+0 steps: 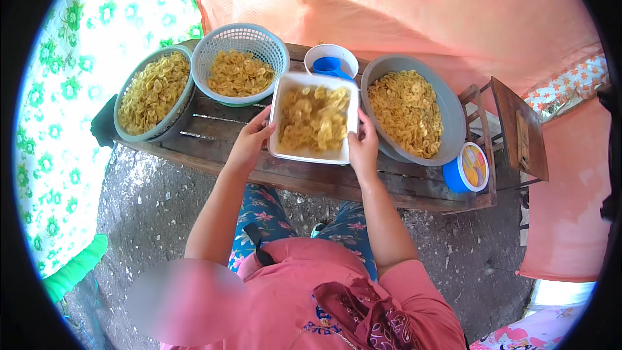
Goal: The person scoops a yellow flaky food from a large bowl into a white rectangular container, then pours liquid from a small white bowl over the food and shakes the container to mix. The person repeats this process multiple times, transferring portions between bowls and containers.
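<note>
Between my two hands is a white square plastic tub (304,157), tilted so its inside faces me. Yellow chips (312,120), thin and round like banana chips, lie in it, slightly blurred. My left hand (253,137) grips the tub's left side, fingers behind the wall. On the opposite side, my right hand (364,146) closes round the right wall with the thumb in front. The tub is held over the wooden table (291,183). Just beyond it, a white bowl (316,52) holds a blue scoop or dipper (327,65), partly hidden by the tub.
Yellow chips also fill a left basin (137,135), a pale perforated basket (271,45) and a large grey basin (455,120). A blue tub with white lid (456,179) sits at the table's right end. Beyond that stands a wooden chair (526,139). Cloth sheets (414,0) hang behind.
</note>
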Available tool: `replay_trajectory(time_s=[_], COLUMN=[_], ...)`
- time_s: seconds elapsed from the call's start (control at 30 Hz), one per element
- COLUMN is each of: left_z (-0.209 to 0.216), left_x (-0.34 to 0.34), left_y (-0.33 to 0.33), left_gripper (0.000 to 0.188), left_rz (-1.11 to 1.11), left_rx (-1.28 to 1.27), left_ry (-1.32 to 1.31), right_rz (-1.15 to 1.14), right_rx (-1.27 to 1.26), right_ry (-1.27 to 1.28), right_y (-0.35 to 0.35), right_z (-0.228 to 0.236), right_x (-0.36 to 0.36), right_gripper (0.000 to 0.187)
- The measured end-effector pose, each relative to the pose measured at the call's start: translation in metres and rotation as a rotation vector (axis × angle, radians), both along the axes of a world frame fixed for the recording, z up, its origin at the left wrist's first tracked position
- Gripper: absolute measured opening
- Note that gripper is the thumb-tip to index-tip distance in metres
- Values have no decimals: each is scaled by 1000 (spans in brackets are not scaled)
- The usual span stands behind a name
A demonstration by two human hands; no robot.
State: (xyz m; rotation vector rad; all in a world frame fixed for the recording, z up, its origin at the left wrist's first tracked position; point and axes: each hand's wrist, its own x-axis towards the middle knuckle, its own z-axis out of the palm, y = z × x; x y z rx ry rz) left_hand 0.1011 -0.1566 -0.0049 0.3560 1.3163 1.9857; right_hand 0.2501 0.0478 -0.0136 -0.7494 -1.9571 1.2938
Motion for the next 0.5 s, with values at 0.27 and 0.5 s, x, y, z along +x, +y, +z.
replay_trajectory(time_s=[0.27, 0.5], left_z=[-5, -6], left_x=[3, 8], left_y=[1, 1], left_gripper=[54, 53], left_rz=[20, 68], left_rx=[98, 121], left_ry=[-8, 48], right_rz=[45, 29], right_rx=[-90, -11], right_ry=[-24, 158], right_y=[-1, -3], right_z=[5, 2], right_x=[1, 2], right_gripper=[52, 52])
